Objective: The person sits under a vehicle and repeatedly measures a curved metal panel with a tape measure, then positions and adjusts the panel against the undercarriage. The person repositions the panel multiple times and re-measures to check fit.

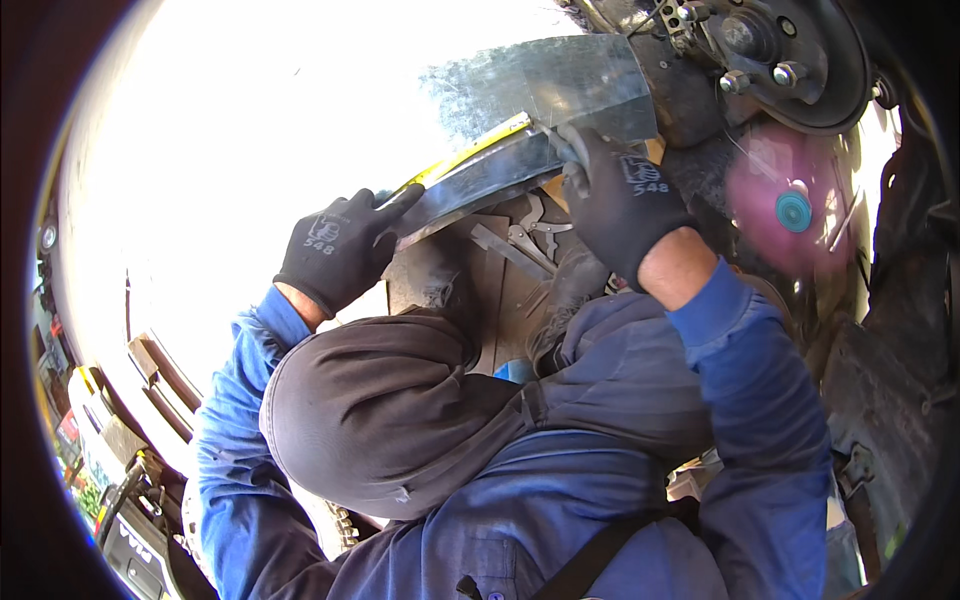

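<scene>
A bent piece of grey sheet metal [560, 85] lies in front of me, its left part washed out by glare. A yellow tape measure blade [470, 150] runs along its fold. My left hand [340, 245], in a black glove, is closed at the blade's left end, the index finger lying along it. My gloved right hand [625, 195] is at the blade's other end, fingers pinched together over the metal. Something thin seems to stick out from those fingertips, too small to name. Locking pliers [530, 240] lie below the sheet, between my knees.
A wheel hub with a brake disc [790, 60] stands at the upper right. Beneath it is a pink round thing with a turquoise centre [793, 211]. A dark machine or case [140, 545] is at the lower left. My bent knees [390, 410] are close below the sheet.
</scene>
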A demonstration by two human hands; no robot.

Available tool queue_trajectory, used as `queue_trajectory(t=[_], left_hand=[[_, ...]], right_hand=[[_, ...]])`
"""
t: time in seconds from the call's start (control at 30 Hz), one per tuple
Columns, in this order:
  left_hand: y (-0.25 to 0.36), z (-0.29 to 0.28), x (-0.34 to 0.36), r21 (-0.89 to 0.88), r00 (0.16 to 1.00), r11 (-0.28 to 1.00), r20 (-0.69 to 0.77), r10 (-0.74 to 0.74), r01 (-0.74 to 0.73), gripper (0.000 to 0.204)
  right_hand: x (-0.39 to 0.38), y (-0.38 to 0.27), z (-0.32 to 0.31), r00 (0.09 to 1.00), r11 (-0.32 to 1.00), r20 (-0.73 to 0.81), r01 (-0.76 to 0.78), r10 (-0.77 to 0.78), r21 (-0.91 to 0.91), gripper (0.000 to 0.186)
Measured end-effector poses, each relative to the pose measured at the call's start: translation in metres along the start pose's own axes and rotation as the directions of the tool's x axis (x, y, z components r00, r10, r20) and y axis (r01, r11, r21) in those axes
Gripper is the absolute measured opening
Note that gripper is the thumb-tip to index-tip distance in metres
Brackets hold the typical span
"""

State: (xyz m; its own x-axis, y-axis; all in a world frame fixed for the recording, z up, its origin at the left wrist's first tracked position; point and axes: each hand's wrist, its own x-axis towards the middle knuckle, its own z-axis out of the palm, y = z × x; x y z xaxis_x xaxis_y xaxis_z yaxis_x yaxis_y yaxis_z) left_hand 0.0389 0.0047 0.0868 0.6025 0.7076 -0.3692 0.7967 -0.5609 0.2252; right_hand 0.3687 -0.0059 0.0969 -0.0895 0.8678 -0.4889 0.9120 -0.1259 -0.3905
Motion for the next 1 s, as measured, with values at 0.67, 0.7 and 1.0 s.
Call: queue_trajectory(t=[0.67,0.7,1.0], left_hand=[[-0.011,0.013,0.002,0.014,0.998,1.0,-0.055,-0.005,0.006,0.059],[-0.012,0.014,0.002,0.016,0.999,1.0,-0.041,-0.01,0.011,0.054],[-0.008,0.016,0.005,0.031,1.0,0.999,-0.017,-0.022,0.023,0.067]], right_hand=[[0.044,0.036,0.019,0.987,0.736,-0.074,-0.054,0.141,0.675,0.026],[0.048,0.032,0.022,0.984,0.701,-0.04,-0.093,0.171,0.708,0.027],[0.055,0.018,0.06,0.99,0.642,-0.087,-0.003,0.109,0.766,0.039]])
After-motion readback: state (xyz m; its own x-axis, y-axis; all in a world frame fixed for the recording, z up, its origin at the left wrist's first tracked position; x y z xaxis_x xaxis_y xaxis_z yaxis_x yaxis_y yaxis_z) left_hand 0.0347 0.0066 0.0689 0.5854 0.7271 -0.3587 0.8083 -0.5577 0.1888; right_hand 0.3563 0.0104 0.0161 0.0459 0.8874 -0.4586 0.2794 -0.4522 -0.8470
